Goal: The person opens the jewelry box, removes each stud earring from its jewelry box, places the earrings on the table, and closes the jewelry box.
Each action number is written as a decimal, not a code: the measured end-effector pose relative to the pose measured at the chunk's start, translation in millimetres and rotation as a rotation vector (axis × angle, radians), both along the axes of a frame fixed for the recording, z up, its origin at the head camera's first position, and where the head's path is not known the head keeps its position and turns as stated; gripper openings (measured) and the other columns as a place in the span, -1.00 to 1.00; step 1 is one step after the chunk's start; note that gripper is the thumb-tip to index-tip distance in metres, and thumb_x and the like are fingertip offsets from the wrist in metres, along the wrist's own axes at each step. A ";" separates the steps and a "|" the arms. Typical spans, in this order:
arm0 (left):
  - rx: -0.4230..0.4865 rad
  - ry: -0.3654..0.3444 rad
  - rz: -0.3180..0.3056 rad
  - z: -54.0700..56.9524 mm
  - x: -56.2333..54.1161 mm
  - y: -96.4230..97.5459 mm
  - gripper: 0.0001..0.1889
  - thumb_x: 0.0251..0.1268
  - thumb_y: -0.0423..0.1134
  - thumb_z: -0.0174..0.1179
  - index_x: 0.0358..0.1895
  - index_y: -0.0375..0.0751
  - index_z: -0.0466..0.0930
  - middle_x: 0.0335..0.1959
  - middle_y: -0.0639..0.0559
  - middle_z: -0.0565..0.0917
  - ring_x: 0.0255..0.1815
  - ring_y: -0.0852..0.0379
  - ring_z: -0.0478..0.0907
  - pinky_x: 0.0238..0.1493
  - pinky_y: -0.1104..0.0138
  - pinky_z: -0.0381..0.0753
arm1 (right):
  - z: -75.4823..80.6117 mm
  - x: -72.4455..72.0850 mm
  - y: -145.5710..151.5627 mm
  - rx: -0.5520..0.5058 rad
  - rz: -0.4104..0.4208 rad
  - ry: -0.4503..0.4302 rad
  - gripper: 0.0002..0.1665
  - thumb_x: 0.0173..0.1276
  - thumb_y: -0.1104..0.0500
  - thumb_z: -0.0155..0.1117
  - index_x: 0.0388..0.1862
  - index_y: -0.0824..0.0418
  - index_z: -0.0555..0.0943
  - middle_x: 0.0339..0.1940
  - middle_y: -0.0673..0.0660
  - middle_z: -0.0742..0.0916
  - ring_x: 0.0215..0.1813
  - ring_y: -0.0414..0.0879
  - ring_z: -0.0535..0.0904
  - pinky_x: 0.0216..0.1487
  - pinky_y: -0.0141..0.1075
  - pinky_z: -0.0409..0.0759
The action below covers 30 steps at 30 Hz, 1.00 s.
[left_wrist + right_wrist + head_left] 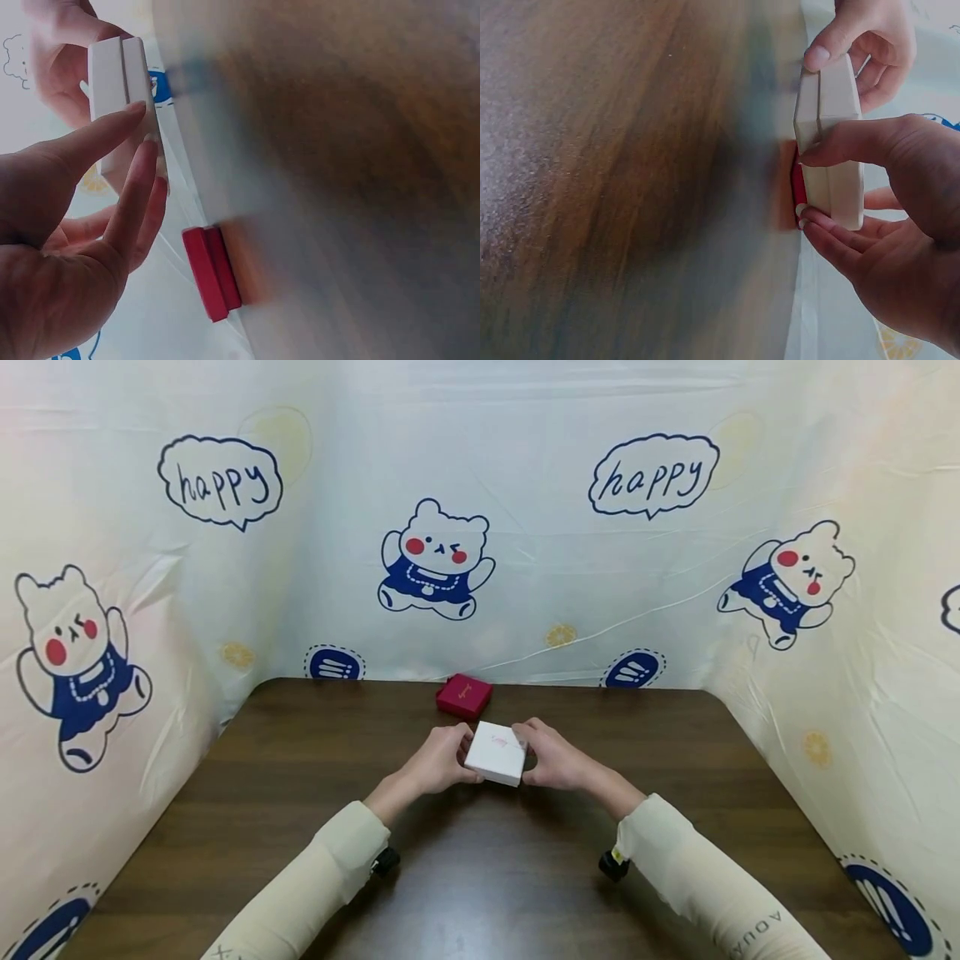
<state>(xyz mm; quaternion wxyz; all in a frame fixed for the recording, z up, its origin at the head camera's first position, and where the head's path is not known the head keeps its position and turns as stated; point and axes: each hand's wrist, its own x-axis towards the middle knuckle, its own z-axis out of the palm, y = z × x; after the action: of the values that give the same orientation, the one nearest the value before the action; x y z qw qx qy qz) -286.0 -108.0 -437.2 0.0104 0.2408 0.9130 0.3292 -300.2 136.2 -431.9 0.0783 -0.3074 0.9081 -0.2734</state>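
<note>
Both hands hold a small white lidded box (496, 753) with faint pink lettering on top, over the middle of the table. My left hand (441, 758) grips its left side, thumb at the near edge and fingers farther back. On the opposite side, my right hand (553, 757) pinches the box between thumb and fingers. A seam between lid and base shows on the white box (826, 150) in the right wrist view, and the lid sits on. Whether the box touches the table I cannot tell. Just behind it lies a red box (464, 696) with gold lettering.
The dark wooden table (300, 827) has its far edge just past the red box. A pale curtain (525, 410) with cartoon bears and "happy" bubbles hangs behind and along both sides.
</note>
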 end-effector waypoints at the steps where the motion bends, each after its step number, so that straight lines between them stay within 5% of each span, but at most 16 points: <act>1: 0.003 -0.013 0.003 -0.2 0.9 -0.3 -0.47 -0.05 -0.25 0.65 -0.07 -0.31 0.54 -0.26 -0.04 0.67 -0.26 0.11 0.61 -0.21 0.28 0.62 | -0.4 0.1 -0.1 0.007 0.003 -0.002 -0.06 0.13 0.34 0.57 0.47 0.38 0.34 0.24 0.28 0.50 0.09 0.02 0.51 0.12 -0.14 0.59; 13: 0.046 -0.086 0.016 -9.7 9.9 -0.7 -0.34 -0.07 -0.31 0.65 0.01 -0.26 0.36 -0.30 -0.05 0.58 -0.32 0.13 0.55 -0.23 0.31 0.58 | -6.0 0.2 -2.8 0.059 0.050 -0.004 -0.09 0.19 0.30 0.55 0.48 0.37 0.34 0.29 0.28 0.50 0.12 0.02 0.50 0.16 -0.14 0.57; 20: 0.026 -0.104 0.015 -18.3 11.8 2.7 -0.09 -0.08 -0.35 0.65 0.30 -0.40 0.20 -0.27 -0.07 0.56 -0.26 0.07 0.57 -0.21 0.29 0.57 | -8.1 -0.1 -2.8 0.073 0.080 -0.037 -0.09 0.24 0.32 0.49 0.53 0.36 0.30 0.36 0.27 0.47 0.22 0.04 0.47 0.26 -0.09 0.52; 30: -0.115 -0.146 0.002 -17.0 10.3 1.3 0.08 -0.02 -0.21 0.64 0.49 -0.53 0.12 0.17 -0.30 0.47 0.09 -0.06 0.42 0.18 0.12 0.48 | -11.1 -2.7 -2.5 0.110 0.115 -0.035 -0.16 0.32 0.31 0.41 0.53 0.35 0.30 0.43 0.30 0.42 0.39 0.12 0.39 0.42 0.03 0.37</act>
<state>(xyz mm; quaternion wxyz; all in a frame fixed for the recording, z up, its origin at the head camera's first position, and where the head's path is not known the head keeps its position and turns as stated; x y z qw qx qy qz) -275.7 -106.7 -454.2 0.0902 0.2143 0.9275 0.2926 -302.9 133.7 -443.0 0.1265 -0.3495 0.9011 -0.2234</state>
